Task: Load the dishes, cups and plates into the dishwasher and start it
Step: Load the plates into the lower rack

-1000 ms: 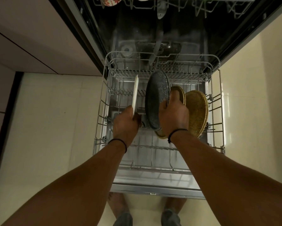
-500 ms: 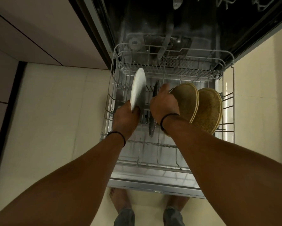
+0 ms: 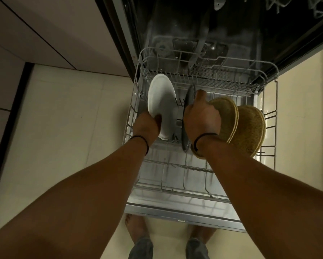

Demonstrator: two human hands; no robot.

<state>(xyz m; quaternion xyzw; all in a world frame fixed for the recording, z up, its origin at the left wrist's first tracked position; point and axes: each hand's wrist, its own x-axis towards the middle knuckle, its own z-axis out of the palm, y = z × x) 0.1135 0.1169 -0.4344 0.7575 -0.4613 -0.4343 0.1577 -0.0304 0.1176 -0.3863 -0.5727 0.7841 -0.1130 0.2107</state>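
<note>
I'm slotting plates: my left hand (image 3: 146,126) grips the white plate (image 3: 161,105), my right hand (image 3: 201,116) the dark plate (image 3: 188,101). Next, I judge, both need seating between the lower rack (image 3: 269,146) tines.

You are seeing a dim, warm-tinted view; beyond your hands (image 3: 175,122) the dishwasher (image 3: 231,25) cavity sinks into near black. A pale glare streaks the floor (image 3: 297,109) right of them. Straight edges bow toward the frame's borders, and the rack (image 3: 175,165) wires below look soft.

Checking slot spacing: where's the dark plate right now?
Head view, mid-rack: the dark plate stands on edge, gripped by the right hand, between the white plate and the yellow plates.
</note>
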